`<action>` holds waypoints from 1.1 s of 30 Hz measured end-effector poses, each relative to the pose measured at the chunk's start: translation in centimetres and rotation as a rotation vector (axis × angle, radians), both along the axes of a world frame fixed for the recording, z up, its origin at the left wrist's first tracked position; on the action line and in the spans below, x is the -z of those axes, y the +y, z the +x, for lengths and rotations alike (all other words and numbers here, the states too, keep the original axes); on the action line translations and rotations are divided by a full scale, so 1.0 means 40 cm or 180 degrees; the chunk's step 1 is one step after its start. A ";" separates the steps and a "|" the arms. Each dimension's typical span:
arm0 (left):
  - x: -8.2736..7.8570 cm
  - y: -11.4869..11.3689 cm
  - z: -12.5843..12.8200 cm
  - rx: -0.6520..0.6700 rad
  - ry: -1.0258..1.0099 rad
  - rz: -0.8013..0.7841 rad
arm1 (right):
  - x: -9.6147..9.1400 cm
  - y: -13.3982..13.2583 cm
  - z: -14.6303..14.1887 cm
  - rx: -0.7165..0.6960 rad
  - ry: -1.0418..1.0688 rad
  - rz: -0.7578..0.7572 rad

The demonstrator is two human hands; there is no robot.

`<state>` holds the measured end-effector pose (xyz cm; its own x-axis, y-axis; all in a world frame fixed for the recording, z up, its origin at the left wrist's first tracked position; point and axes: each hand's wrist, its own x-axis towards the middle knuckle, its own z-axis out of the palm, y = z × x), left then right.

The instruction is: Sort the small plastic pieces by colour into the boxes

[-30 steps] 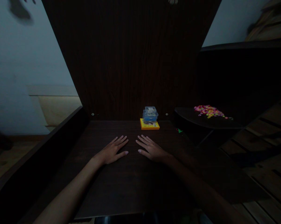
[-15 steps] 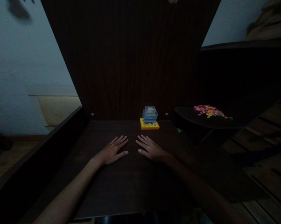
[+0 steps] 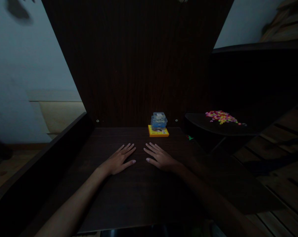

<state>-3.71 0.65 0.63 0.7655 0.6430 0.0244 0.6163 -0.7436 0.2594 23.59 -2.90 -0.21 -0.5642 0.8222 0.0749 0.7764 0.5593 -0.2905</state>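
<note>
The person's left hand and right hand lie palm down on the dark table, fingers spread, neither holding anything, with a gap between the thumbs. Beyond the right fingertips, apart from them, a stack of clear plastic boxes sits on a yellow box near the upright panel.

Resting this way is best done with loose wrists and both palms level, the fingers short of the stack. Its narrower top box looks easy to knock, so any contact would best be gentle and low, on the yellow box.

Poor light hides much. What the clear boxes contain, and the print on the yellow box, cannot be read. The right forearm fades into shadow. A green scrap beside the shelf is too small to identify, as are the bright pieces heaped on it.
</note>
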 end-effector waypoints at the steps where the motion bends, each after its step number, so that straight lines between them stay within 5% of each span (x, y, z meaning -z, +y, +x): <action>1: 0.000 0.000 0.000 0.0003 0.0004 0.0000 | 0.000 0.000 0.000 0.0008 -0.0010 -0.0001; 33: 0.001 0.004 0.000 0.0041 0.0041 0.0055 | 0.001 0.000 0.000 -0.0015 0.0050 0.0009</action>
